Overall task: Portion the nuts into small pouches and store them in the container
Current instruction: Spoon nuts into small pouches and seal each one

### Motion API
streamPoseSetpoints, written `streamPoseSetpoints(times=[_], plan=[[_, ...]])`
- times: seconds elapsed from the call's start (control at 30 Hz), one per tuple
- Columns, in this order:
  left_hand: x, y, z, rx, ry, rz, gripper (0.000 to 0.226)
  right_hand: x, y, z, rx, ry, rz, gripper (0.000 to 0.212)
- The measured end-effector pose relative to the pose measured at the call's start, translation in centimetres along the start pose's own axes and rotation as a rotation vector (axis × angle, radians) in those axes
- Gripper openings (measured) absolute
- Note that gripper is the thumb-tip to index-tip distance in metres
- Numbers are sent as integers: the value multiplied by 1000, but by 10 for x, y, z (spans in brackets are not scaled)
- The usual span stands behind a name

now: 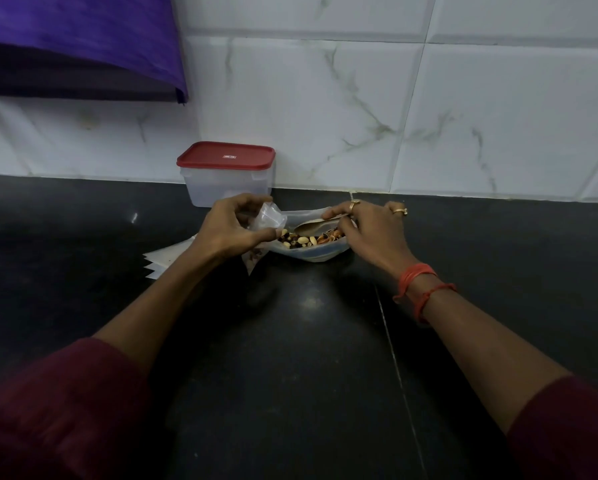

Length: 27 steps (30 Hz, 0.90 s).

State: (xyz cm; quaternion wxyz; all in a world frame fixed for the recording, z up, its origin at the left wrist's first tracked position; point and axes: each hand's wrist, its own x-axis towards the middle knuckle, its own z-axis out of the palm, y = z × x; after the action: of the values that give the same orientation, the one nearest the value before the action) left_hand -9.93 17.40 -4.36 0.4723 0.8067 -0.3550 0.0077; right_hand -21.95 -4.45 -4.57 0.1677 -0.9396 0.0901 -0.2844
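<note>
Our left hand pinches the mouth of a clear pouch between thumb and fingers. The rest of it hangs below the grip, where a few dark bits seem to sit already. Our right hand pinches the handle of a spoon, whose bowl lies just over the nuts, right beside the pouch grip. The nuts lie in an open bag between the two grips. The container stands just behind the left grip with its red lid on. Spare pouches lie fanned under the left wrist.

We judge the step to be spooning nuts into the pouch. To do it well, we should spread the mouth wider with the left fingers, since it looks crumpled and narrow. We should bring it down to the bag's edge so any spill falls back in. A modest scoop will serve better than a heaped one, and we should tip the spoon only once its tip is inside the mouth. The film is limp, so the left pinch must bear the added weight.
</note>
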Motion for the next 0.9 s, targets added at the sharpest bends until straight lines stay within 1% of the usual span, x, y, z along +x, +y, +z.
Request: streamPoseSetpoints(times=[0.1,0.17,0.3,0.43,0.57,0.73,0.9], plan=[[0,-1,0,-6,6,-1,60,0,2,0,-16,40,37,34],[0,-1,0,-8,6,-4,60,-1,2,1,-26,6,53,34],[0,-1,-1,-25,-9,-13,61,-1,-4,2,120,-71,86,32],[1,-2,-1,-12,-10,-16,62,-1,-6,5,138,-113,114,31],[2,-4,-1,-9,-17,-11,63,-1,-9,6,134,-173,100,32],[1,-3,0,-18,-20,1,63,0,-5,2,121,-120,74,33],[1,-2,0,-26,-28,11,60,0,-9,8,139,-203,80,28]])
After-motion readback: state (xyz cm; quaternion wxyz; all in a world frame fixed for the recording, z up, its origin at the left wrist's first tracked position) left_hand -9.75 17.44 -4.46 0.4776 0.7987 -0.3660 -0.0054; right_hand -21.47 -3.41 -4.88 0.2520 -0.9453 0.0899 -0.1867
